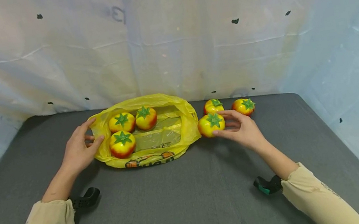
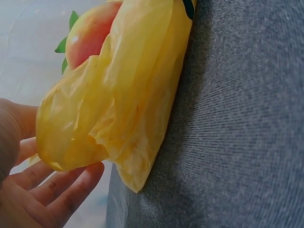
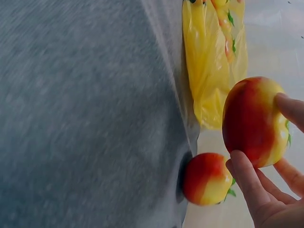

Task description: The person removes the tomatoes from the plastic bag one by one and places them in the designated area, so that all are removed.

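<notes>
One grey table (image 1: 182, 214), one yellow bag (image 1: 190, 126), six tomatoes (image 1: 122, 144).
Table's back edge runs just behind the bag, whose lettering (image 1: 154, 162) is folded, illegible. Left hand (image 1: 79, 149) grips the left rim; right hand (image 1: 245, 131) pinches a raised tomato (image 1: 207, 126) beside the right rim; three lie inside, two on the table.

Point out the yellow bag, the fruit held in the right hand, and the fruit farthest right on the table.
Yellow bag (image 1: 190, 124): head view, on its right side wall.
Held fruit (image 3: 251, 123): right wrist view, on its red side.
Farthest-right fruit (image 1: 241, 107): head view, on its skin.
</notes>
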Demonstrator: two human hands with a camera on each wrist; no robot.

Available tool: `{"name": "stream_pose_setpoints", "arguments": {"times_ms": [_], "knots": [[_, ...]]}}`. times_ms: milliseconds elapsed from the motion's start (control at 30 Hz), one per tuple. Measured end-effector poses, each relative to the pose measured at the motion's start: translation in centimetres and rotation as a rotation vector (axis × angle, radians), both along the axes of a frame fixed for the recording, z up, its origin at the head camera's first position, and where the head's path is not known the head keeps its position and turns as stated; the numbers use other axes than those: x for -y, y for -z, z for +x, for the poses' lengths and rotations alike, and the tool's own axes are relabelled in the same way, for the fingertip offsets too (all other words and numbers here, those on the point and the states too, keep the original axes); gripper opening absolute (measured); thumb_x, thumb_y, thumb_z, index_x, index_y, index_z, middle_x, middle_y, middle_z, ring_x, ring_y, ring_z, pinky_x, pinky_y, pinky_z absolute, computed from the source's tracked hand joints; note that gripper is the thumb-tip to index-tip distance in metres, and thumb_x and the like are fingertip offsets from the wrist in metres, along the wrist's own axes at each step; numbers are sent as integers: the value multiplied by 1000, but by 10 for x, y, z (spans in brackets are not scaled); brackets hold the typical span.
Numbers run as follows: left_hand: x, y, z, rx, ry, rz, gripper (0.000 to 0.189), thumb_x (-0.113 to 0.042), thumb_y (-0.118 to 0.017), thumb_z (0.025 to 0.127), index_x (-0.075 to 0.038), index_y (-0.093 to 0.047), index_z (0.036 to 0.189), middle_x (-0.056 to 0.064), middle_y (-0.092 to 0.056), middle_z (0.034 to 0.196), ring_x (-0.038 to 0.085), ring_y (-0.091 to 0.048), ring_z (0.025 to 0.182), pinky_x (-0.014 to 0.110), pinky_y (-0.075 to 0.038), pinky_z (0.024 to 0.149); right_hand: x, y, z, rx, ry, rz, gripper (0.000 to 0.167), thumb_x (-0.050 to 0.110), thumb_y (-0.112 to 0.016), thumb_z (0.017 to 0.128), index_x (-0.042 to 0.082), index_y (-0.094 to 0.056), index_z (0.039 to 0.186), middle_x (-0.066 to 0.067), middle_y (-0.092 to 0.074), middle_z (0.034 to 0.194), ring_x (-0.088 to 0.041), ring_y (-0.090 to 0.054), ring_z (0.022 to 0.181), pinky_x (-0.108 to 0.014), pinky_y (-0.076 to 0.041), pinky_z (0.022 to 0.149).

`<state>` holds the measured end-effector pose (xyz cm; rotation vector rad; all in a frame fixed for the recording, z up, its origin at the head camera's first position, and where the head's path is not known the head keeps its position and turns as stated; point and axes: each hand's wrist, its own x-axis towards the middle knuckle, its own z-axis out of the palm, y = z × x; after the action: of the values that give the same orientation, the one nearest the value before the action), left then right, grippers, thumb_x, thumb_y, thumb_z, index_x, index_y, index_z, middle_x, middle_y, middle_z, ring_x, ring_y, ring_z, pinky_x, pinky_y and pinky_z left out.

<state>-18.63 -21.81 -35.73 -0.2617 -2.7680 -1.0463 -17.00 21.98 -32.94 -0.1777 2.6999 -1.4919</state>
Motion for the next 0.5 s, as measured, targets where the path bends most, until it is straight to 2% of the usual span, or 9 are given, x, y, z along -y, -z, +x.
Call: {"name": "stream_pose_setpoints", "arguments": {"times_ms": [267, 500], "knots": [[-1, 1, 0, 1, -8, -3, 60, -17, -54, 98, -3, -28, 150, 33, -38, 134, 44, -55, 99, 58, -51, 77, -17, 2, 4, -2, 33, 75, 66, 34, -77, 82, 15, -49, 139, -16, -52, 136, -33, -57, 121, -46, -52, 93], [-2, 0, 0, 2, -8, -5, 60, -18, -54, 98, -3, -28, 150, 32, -39, 133, 43, -54, 99, 58, -51, 78, -33, 5, 6, 4, 54, 101, 67, 37, -76, 82, 16, -49, 139, -17, -52, 136, -34, -57, 120, -48, -51, 93]]}}
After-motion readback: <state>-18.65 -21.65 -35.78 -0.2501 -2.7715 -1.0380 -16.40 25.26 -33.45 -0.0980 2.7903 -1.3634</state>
